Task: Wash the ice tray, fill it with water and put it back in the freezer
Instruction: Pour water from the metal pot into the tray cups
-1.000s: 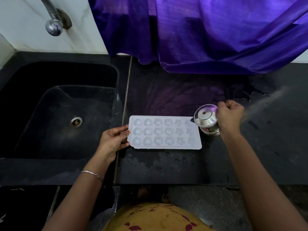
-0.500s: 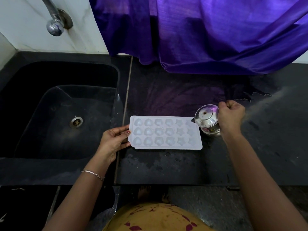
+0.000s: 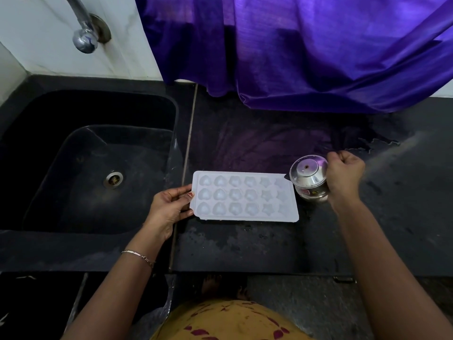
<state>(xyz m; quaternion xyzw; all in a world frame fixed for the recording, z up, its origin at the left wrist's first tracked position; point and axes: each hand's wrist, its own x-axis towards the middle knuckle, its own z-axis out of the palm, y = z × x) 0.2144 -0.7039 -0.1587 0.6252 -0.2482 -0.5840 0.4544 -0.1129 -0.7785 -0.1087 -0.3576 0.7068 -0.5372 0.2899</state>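
Observation:
A white ice tray [image 3: 245, 196] with heart- and star-shaped cells lies flat on the black counter [image 3: 245, 244], just right of the sink. My left hand [image 3: 169, 207] holds the tray's left edge, thumb on top. My right hand [image 3: 344, 174] grips a small steel pot [image 3: 309, 177], which is tilted over the tray's right end with its mouth toward the cells. Whether water is flowing cannot be told.
A black sink [image 3: 90, 173] with a drain lies to the left, a steel tap [image 3: 84, 33] above it on the white wall. A purple curtain [image 3: 306, 50] hangs over the counter's back. The counter surface looks wet around the tray.

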